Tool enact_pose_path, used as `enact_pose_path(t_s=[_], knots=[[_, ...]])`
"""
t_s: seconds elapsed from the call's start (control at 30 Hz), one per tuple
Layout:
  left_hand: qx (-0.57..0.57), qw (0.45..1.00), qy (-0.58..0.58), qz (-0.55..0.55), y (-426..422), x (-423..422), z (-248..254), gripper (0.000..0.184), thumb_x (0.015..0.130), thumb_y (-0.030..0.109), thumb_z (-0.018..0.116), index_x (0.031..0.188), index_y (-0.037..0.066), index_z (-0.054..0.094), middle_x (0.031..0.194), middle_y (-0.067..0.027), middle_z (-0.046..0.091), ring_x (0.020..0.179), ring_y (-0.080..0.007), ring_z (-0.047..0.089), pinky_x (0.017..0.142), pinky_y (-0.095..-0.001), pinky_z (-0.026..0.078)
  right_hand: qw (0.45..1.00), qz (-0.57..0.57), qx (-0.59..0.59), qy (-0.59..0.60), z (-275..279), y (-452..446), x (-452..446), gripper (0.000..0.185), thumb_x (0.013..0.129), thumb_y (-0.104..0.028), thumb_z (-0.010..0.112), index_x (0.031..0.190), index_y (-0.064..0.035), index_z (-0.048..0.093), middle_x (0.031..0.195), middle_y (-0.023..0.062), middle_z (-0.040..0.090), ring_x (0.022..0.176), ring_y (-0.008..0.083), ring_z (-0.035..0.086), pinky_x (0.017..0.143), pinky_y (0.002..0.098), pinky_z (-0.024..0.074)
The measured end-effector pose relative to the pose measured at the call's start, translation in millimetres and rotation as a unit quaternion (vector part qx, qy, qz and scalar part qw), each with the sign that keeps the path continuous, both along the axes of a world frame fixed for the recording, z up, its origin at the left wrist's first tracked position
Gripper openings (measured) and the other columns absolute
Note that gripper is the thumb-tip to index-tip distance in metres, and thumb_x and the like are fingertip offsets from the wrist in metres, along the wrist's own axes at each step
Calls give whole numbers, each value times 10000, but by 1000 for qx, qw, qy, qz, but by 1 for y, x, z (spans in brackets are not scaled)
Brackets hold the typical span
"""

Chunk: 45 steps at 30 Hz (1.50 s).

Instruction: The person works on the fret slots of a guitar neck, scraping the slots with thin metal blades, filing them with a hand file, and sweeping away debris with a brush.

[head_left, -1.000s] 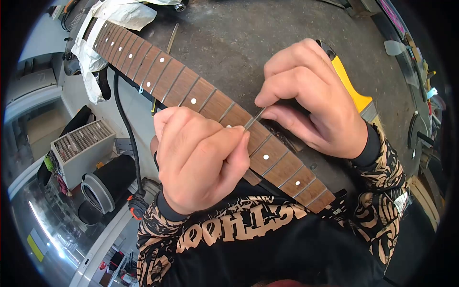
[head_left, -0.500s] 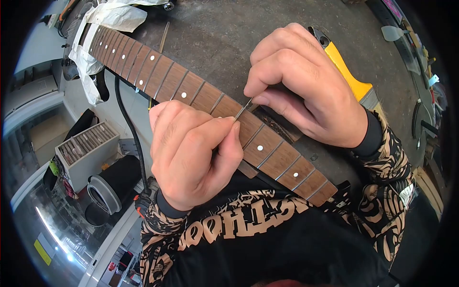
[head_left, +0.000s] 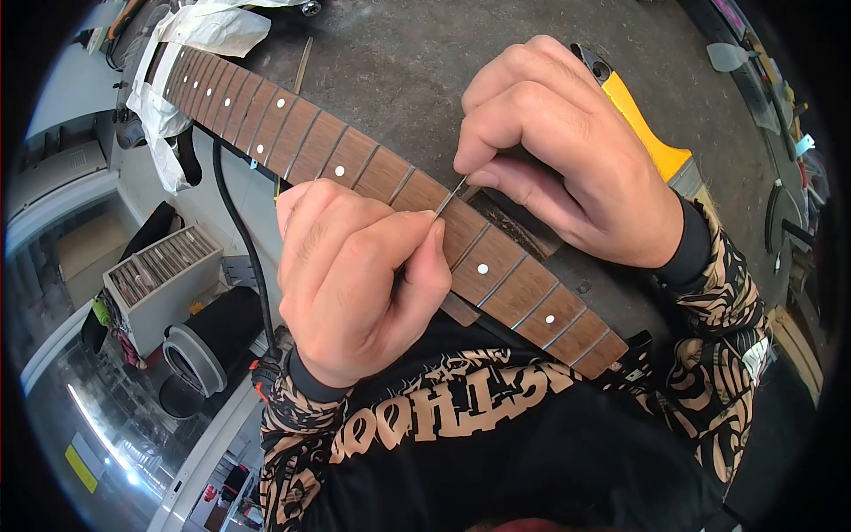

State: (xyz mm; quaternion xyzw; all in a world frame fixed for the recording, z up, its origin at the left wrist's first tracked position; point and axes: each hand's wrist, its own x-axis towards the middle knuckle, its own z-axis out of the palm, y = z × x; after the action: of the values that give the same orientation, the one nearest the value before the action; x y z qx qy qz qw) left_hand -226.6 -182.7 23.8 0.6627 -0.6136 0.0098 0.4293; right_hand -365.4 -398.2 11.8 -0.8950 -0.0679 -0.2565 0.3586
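Note:
A guitar neck with a brown fretboard, white dot inlays and metal frets runs diagonally from upper left to lower right. Across it, between both hands, lies a thin fret wire. My left hand pinches the wire's near end between thumb and forefinger, its other fingers curled over the fretboard. At the far edge of the board, my right hand pinches the other end between thumb and bent forefinger. White paper or cloth covers the body end of the guitar.
A yellow-handled tool lies on the dark workbench beyond my right hand. A wooden block sits under the neck. To the left are a box of slotted pieces, a black cable and a grey-rimmed bin.
Both hands keep their pinch on the fret wire. My right hand has shifted very slightly upward, and the neck's lower right end appears slightly higher.

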Motion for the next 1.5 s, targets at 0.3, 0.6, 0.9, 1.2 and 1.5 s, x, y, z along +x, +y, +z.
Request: enact_pose_path(t_s=[0.3, 0.6, 0.9, 1.2, 1.5], knots=[[-2, 1000, -7, -1, 0, 0, -1, 230, 824, -136, 852, 982, -6, 749, 775, -52, 645, 661, -199, 521, 679, -371, 373, 1000, -6, 4, 1, 0, 1, 0, 272, 883, -2, 881, 1080, -108, 727, 1069, 47, 687, 1022, 269, 658, 937, 407, 504], [-13, 999, -38, -6, -2, -1, -2, 277, 788, -168, 852, 989, -14, 738, 773, -64, 637, 655, -220, 531, 669, -384, 382, 1000, -7, -4, -12, -2, 1, 1, 282, 862, -1, 885, 1066, -106, 721, 1063, 52, 680, 1005, 266, 656, 924, 404, 501], [-4, 995, -103, -9, -1, -2, 1, 332, 737, -179, 852, 1011, -21, 750, 786, -73, 643, 681, -257, 561, 691, -420, 392, 1000, -5, -13, -22, -2, 3, -2, 249, 857, -60, 888, 1033, -102, 717, 1077, 47, 685, 1000, 267, 648, 910, 399, 502], [4, 996, -85, -32, -1, -1, 4, 328, 741, -188, 834, 1021, -36, 753, 773, -80, 639, 663, -256, 549, 689, -406, 392, 999, -6, -35, -8, -1, 2, -8, 220, 880, -86, 884, 1024, -106, 719, 1098, 50, 702, 1045, 282, 642, 926, 402, 512], [-17, 1000, -24, 8, 1, 8, 17, 277, 789, -116, 889, 1000, 8, 761, 794, -69, 688, 665, -240, 593, 698, -397, 425, 996, -29, 3, -89, 11, -3, 3, 300, 927, -100, 901, 1184, -95, 747, 1128, 67, 708, 1058, 264, 669, 927, 395, 508]])
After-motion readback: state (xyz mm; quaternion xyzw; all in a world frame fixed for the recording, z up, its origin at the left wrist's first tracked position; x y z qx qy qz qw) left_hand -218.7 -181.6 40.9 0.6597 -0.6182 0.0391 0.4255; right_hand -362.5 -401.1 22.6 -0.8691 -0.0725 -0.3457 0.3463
